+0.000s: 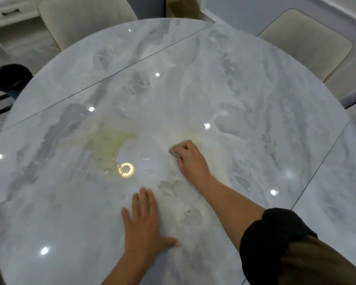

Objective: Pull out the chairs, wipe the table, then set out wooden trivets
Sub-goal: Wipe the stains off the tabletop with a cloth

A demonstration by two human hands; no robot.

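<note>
A round, glossy grey marble table [245, 83] fills the view. My right hand [190, 160] is out near the table's middle, fingers curled round a small greyish cloth [174, 149] that it presses on the surface; only an edge of the cloth shows. My left hand [145, 221] lies flat on the table nearer to me, fingers straight and spread, holding nothing. A cream chair [80, 17] stands off the far left edge and another cream chair [308, 46] off the far right edge. No wooden trivets are in view.
A dark bin [8, 79] with a black liner sits on the floor to the left. A white cabinet with a drawer [8, 13] is at the back left. A brown paper bag [183, 7] stands beyond the table. Seams cross the tabletop.
</note>
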